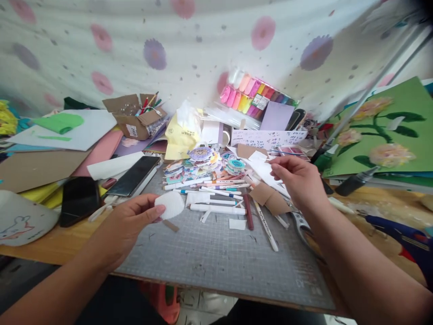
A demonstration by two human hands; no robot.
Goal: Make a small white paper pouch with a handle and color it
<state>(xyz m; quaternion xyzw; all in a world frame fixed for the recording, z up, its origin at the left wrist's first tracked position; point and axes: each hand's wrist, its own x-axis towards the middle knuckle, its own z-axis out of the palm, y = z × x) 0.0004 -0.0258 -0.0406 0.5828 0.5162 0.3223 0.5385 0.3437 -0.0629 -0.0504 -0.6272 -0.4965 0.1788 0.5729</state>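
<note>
In the head view, my left hand (135,219) pinches a thin white disc (171,205), rounded like a piece of textured paper or a pad, between thumb and fingers above the grey cutting mat (209,266). My right hand (299,180) is raised over the right of the mat, thumb and fingertips pressed together. What they hold, if anything, is too small to make out. White paper pieces (259,156) lie just beyond its fingertips. Below it are folded brown card pieces (270,197) and scissors (301,225). Several white markers (218,209) lie between the hands.
A pile of colourful paper cutouts (199,164) sits behind the markers. At left are a black phone (135,175) and a cardboard box (133,122). A blue glue gun (395,230) lies at right, near a green flower picture (382,126). Coloured clay packs (257,95) lean at the back.
</note>
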